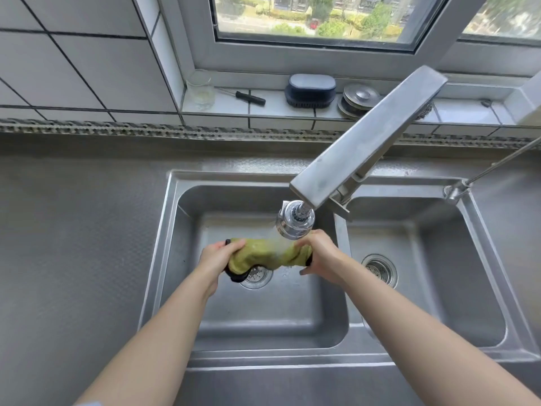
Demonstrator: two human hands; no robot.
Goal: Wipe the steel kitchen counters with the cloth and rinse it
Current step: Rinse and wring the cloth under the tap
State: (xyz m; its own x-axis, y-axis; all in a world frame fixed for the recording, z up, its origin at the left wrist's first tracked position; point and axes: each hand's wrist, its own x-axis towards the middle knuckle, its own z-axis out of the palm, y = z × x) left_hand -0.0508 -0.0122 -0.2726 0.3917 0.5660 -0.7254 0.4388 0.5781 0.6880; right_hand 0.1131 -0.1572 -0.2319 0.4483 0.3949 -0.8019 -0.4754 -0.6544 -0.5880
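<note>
A textured steel surface (82,230) runs around a double sink (341,357) set into it. Behind it, a tiled window ledge (231,105) carries a clear glass (200,89), a black-handled tool (250,98), a dark blue brush (311,90) and stacked metal strainer lids (358,99)
</note>
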